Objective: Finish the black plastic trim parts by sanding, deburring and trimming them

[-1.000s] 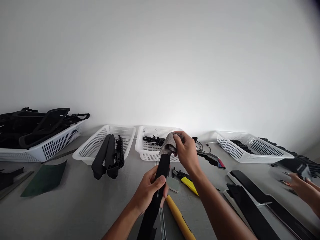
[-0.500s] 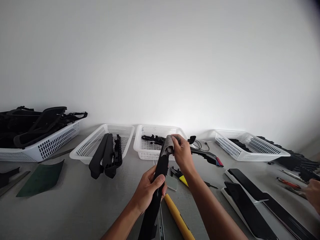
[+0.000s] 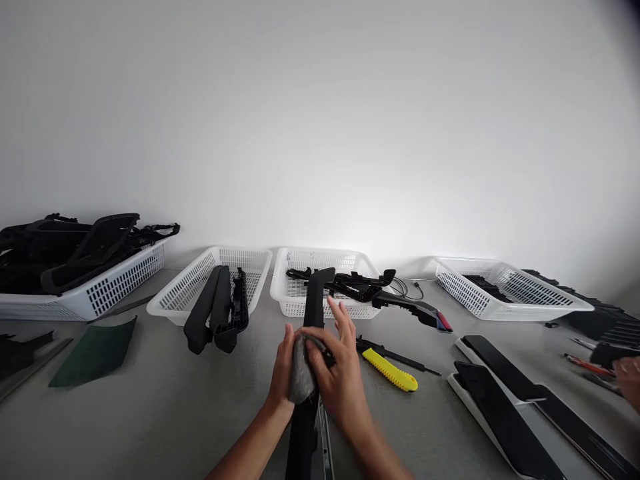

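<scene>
A long black plastic trim piece point(image 3: 315, 301) stands up in front of me, its far end bent to the right. My left hand point(image 3: 284, 373) is closed around its left side, at mid-length, against the grey cloth. Pressed onto the strip between both hands is a grey cloth point(image 3: 301, 377). My right hand point(image 3: 340, 367) pinches that cloth with thumb and forefinger; its other fingers point upward, apart. To the right of it lies a yellow utility knife point(image 3: 390, 369), beside a black caliper-like tool point(image 3: 407, 360).
White baskets of black parts line the wall: left point(image 3: 125, 280), centre-left point(image 3: 170, 297), centre point(image 3: 295, 308) and right point(image 3: 480, 303). A green sheet point(image 3: 95, 353) lies left. Black-and-white panels point(image 3: 505, 413) lie right. Another person's hand point(image 3: 629, 381) is at the right edge.
My right hand and the grey cloth have come down the strip, away from its far end. My left hand has shifted slightly left, now against the cloth.
</scene>
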Available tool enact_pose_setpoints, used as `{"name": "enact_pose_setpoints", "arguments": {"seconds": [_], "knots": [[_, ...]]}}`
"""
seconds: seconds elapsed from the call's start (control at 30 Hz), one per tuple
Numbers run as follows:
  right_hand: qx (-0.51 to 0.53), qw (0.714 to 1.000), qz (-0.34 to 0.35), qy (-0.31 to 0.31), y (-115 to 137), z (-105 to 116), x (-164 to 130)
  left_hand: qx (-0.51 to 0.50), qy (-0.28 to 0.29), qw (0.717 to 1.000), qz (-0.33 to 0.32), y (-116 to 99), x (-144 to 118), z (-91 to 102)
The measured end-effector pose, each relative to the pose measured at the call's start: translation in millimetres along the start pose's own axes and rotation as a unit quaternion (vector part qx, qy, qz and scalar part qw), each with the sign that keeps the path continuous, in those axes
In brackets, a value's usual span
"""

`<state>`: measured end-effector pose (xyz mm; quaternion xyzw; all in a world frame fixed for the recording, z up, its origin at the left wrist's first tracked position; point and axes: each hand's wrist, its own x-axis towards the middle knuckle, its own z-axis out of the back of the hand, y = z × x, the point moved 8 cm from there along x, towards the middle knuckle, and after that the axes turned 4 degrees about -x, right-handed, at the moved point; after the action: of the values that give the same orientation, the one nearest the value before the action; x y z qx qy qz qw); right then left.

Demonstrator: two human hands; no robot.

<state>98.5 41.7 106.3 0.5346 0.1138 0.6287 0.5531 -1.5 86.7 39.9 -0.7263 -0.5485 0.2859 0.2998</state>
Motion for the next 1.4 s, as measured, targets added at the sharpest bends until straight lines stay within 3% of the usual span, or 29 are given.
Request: {"name": "enact_pose_setpoints", "arguments": {"seconds": [0.27, 0.37, 0.53, 0.73, 0.8, 0.9, 1.0, 1.07, 1.13, 1.3, 1.33, 1.4], "knots": [[0.169, 0.98, -0.103, -0.009, -26, -6, -25, 0.111, -0.055, 0.989, -0.079, -20, -7, 5.3], [0.185, 0.976, -0.114, 0.008, -23, -14, -37, 0.138, -0.07, 0.981, -0.113, -25, -13, 6.2], [0.158, 0.975, -0.157, -0.018, -22, -17, -62, 0.161, -0.064, 0.977, -0.126, -26, -16, 2.7], [0.089, 0.99, -0.099, 0.04, -15, -39, -109, 0.083, -0.099, 0.987, -0.094, -28, -7, 9.7], [0.061, 0.995, -0.08, 0.027, -16, -39, -130, 0.073, -0.088, 0.99, -0.076, -26, -4, 8.7], [0.047, 0.997, -0.058, -0.019, -16, -22, -148, 0.084, -0.072, 0.992, -0.069, -26, 0, 10.0], [0.058, 0.993, -0.086, -0.052, -24, 5, -138, 0.06, -0.027, 0.997, -0.05, -24, 12, 13.7], [0.055, 0.986, -0.138, -0.079, -33, 19, -121, -0.019, 0.041, 0.999, -0.012, -20, 21, 12.2], [0.049, 0.983, -0.157, -0.084, -37, 22, -100, -0.054, 0.07, 0.996, 0.004, -19, 28, 14.9], [0.044, 0.99, -0.057, 0.118, -32, -18, -75, -0.101, 0.108, 0.989, 0.029, -18, 31, 15.9], [0.033, 0.991, -0.041, 0.125, -39, -16, -73, -0.11, 0.111, 0.987, 0.029, -19, 30, 15.6], [-0.021, 0.996, -0.043, 0.078, -66, 7, -63, -0.127, 0.111, 0.985, 0.024, -22, 28, 15.4]]}}
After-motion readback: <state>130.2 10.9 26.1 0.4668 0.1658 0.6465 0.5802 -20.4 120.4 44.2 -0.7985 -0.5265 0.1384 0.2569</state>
